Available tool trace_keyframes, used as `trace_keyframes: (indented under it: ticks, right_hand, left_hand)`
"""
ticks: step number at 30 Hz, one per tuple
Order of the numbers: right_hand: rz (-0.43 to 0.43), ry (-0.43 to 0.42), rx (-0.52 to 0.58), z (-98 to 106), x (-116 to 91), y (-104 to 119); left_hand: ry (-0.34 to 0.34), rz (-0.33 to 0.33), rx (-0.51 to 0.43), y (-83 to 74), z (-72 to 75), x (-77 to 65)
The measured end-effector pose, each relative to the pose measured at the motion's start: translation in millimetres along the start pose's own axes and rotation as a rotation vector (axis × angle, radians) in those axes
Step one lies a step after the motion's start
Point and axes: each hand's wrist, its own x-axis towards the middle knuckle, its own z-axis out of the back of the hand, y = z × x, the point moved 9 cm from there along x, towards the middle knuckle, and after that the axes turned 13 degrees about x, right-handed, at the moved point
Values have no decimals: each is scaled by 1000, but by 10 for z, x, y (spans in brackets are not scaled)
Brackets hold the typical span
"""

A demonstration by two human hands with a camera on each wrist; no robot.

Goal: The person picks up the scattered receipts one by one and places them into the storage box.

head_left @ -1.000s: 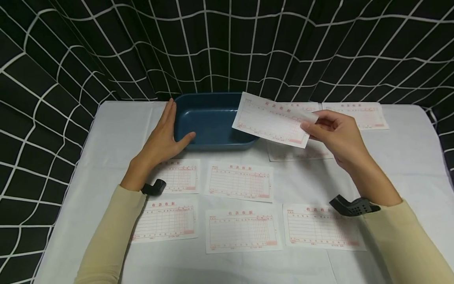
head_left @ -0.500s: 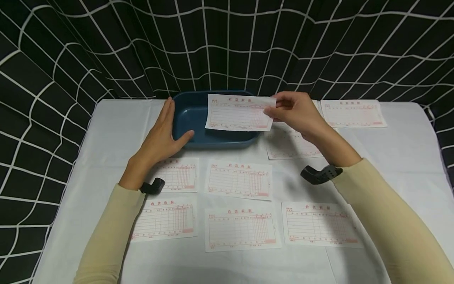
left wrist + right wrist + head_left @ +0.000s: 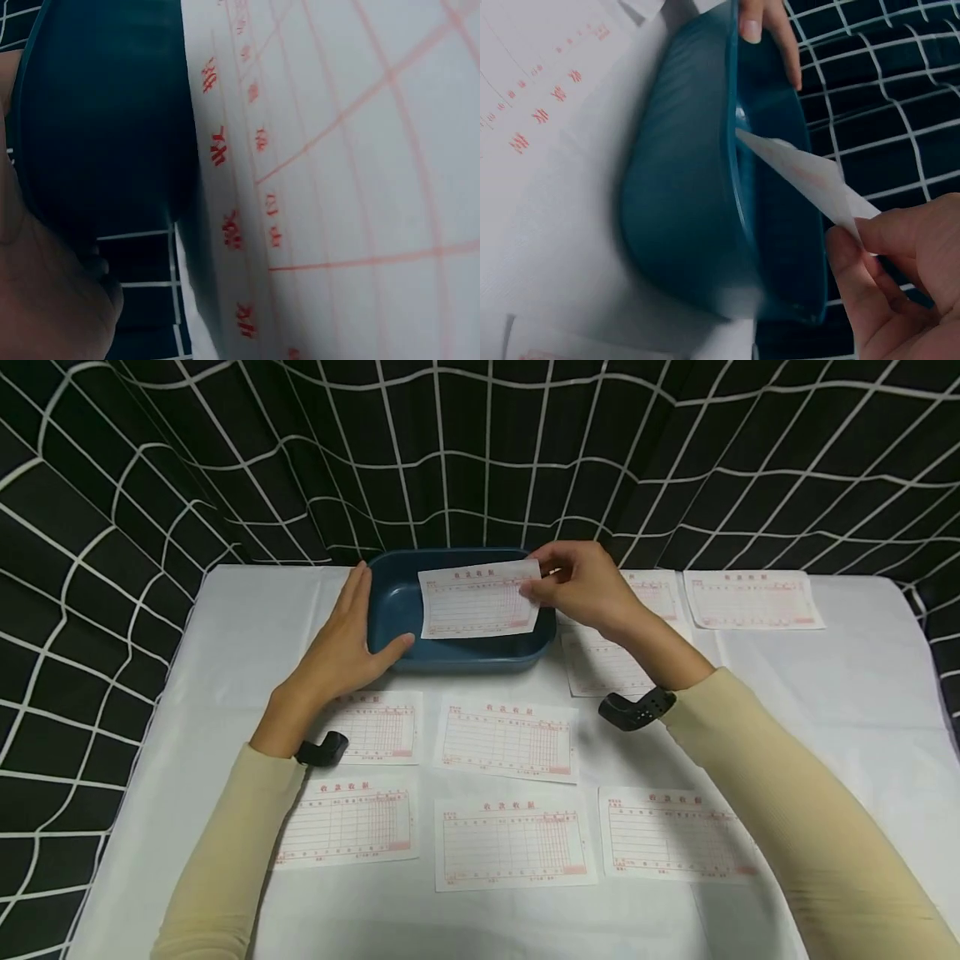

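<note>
My right hand point(image 3: 581, 583) pinches a receipt slip point(image 3: 476, 602) by its right end, thumb in front and fingers behind. White with red print, the slip is over the dark blue plastic basin point(image 3: 457, 653). The right wrist view shows the slip point(image 3: 799, 169) slanting past the basin's rim, between thumb and fingers of the right hand point(image 3: 900, 262). My left hand point(image 3: 337, 635) lies against the basin's left end, fingers straight along the outside and thumb over the near rim. In the left wrist view, part of the left hand point(image 3: 52, 277) shows beside the basin point(image 3: 105, 120).
More receipt slips lie on the white cloth-covered table point(image 3: 225, 635): a middle slip point(image 3: 506, 739), a front slip point(image 3: 516, 843), a front right slip point(image 3: 675, 835) and several others. A far right slip point(image 3: 753, 600) lies near the back edge. A black, white-gridded curtain point(image 3: 480, 460) stands behind.
My right hand has carried the receipt slip leftward from the basin's right side to over its middle. The left hand has stayed at the basin's left end.
</note>
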Motion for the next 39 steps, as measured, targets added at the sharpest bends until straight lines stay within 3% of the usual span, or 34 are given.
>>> trace_keyframes:
  ticks: [8,16,24,33,39]
  right_hand:
    - [99,-44,-154,-64,39,110]
    - [175,-153,-146,183,-205,151]
    - [206,-200,-191,384,-801,-22]
    - [322,-210,-304,434,-1558,-193]
    - [297,-185,-382,357,-2032,-423]
  left_hand:
    - [11,-2,16,-30,22,24]
    - [6,5,19,-51,10,44]
    - [-4,0,27,-48,29,44]
    - [-22,3,15,-33,53,50]
    - [-14,9,-3,-5,-20,9]
